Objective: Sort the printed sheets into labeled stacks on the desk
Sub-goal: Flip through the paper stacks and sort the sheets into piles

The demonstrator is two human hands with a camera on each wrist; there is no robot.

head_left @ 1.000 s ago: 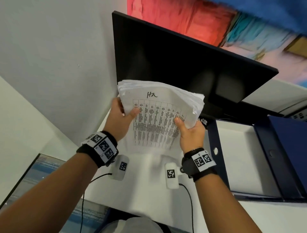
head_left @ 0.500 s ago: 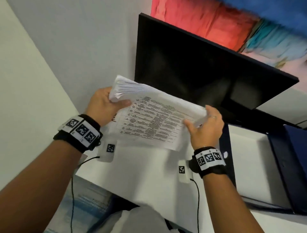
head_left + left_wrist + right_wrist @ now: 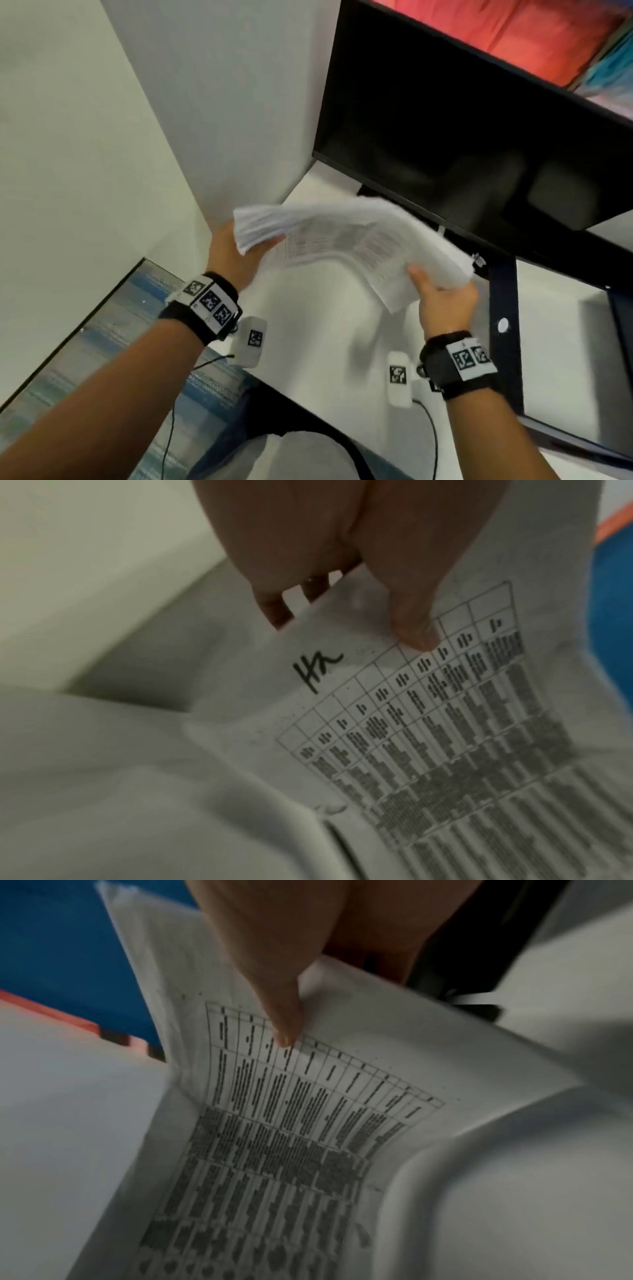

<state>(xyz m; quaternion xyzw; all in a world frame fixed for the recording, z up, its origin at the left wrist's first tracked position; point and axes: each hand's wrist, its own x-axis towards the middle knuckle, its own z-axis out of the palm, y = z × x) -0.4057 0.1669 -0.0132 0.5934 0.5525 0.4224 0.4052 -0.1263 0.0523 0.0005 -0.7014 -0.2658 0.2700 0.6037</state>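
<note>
White paper, a thick bundle of printed sheets (image 3: 346,240), held in the air above the near part of the desk (image 3: 308,329). Left hand (image 3: 236,257) clasped on the left end, thumb on top of the top page, fingers beneath. Right hand (image 3: 442,301) clasped on the right end likewise — thumb on the printed table, fingers underneath. Bundle sagging and bowed between the two grips; top page marked by hand "Ha" (image 3: 315,669) above a grid of print. No sorted stacks or labels visible on the desk — sorting judged not begun, whole bundle left to divide. Desk top white and smooth. Farther right, a dark blue binder (image 3: 503,329) lying open. Beyond, a dark monitor (image 3: 462,137); pale wall (image 3: 205,102) far left.
</note>
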